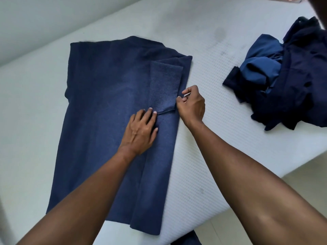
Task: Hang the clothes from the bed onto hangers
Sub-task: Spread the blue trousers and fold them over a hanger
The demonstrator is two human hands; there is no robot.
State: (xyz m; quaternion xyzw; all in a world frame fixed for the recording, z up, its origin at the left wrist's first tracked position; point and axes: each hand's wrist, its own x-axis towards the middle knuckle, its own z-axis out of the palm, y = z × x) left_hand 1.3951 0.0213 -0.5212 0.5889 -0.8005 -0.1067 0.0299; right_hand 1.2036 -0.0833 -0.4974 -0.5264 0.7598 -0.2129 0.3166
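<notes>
Shirt (pixel 99 96) flat, hem near mattress (pixel 212 131) edge

Pale wall (pixel 26 23) at 10 o'clock; light tiled floor (pixel 309 177) at 4 o'clock, blurred.

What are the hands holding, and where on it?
The right hand pinches the blue T-shirt at the edge of its folded sleeve. The left hand only presses flat on it, holding nothing.

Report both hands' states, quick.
Left hand: open, pressing flat on the blue shirt.
Right hand: closed, fingers curled, pinching the edge of the folded sleeve.
</notes>
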